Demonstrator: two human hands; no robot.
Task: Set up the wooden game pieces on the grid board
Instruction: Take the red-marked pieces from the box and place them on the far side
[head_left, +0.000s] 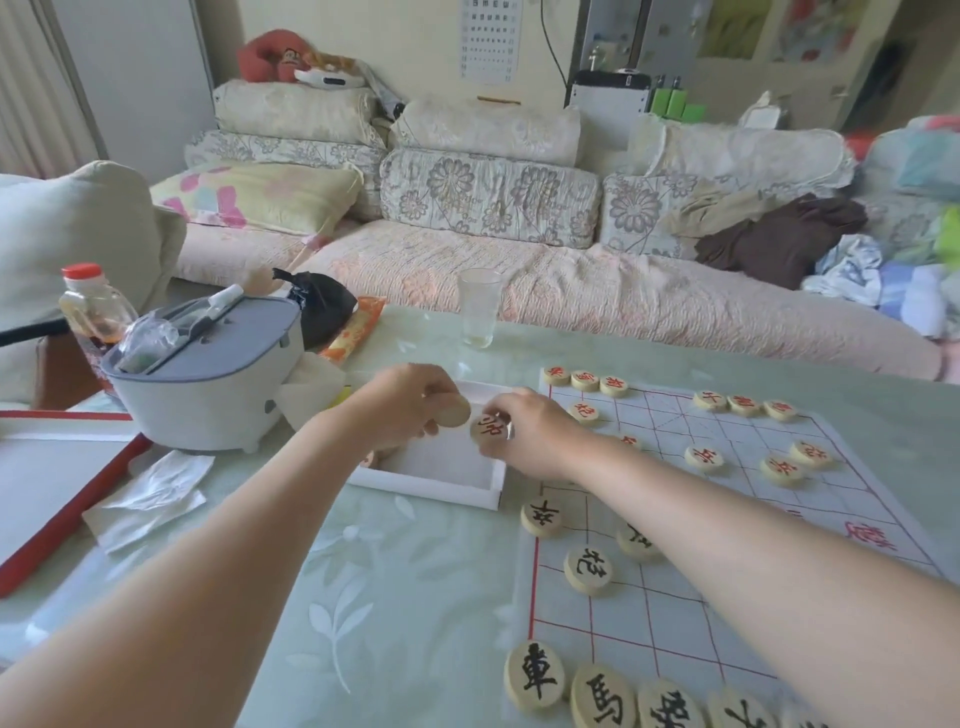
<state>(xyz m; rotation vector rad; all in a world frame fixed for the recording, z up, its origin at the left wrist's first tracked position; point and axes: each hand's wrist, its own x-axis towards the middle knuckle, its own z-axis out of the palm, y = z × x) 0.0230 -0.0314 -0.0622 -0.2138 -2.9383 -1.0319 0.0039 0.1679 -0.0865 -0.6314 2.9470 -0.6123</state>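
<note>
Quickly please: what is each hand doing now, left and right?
Left hand: pinches a round pale wooden game piece, no mark visible.
Right hand: pinches a red-lettered round wooden game piece.

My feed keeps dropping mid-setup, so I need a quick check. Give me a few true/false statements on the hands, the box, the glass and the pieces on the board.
1. The left hand holds a plain-sided piece and the right hand holds a lettered piece, both over the white box. True.
2. The lettered piece shows a black character. False: the character is red.
3. The glass stands on the grid board. False: it stands on the table beyond the box, off the board.
4. Black-character pieces line the board's near edge. True.
5. The white box lies to the right of the board. False: it lies to the left.
</note>
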